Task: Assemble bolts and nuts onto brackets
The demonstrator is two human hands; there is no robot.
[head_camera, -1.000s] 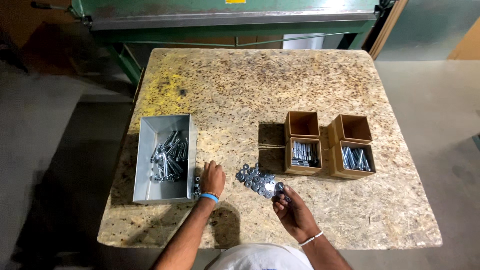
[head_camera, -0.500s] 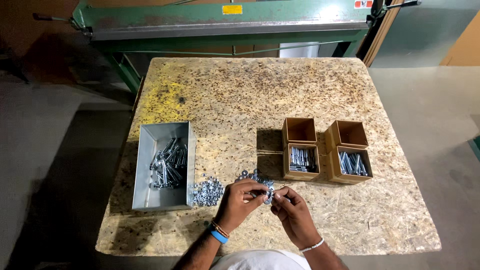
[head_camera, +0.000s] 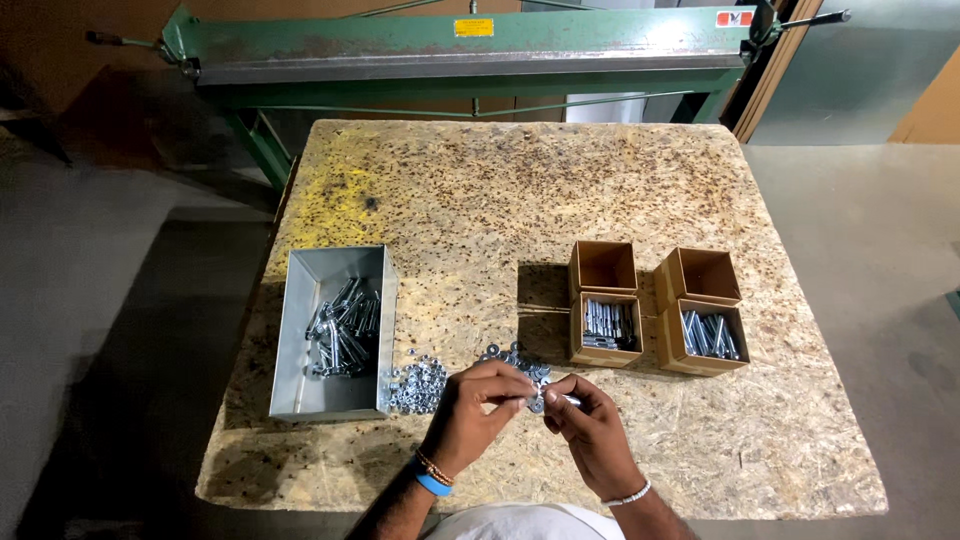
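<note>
seen from above, over a chipboard tabletop (head_camera: 480,200) with a yellow stain, on a grey concrete floor (head_camera: 90,300). beyond the far edge, a green sheet-metal folder (head_camera: 470,45). left hand (head_camera: 475,410) and right hand (head_camera: 590,425) meeting near the front edge, fingertips pinched together on a small bolt (head_camera: 545,400). just beside: loose washers (head_camera: 515,358), nuts (head_camera: 418,385), a grey metal tray (head_camera: 325,400) of bolts, four cardboard boxes (head_camera: 655,300).

Tray (head_camera: 300,400) left, boxes (head_camera: 655,300) right, on table (head_camera: 520,190).

Bare forearms — blue band and beaded bracelet (head_camera: 434,473) on the left wrist, pale bracelet (head_camera: 628,495) on the right.
</note>
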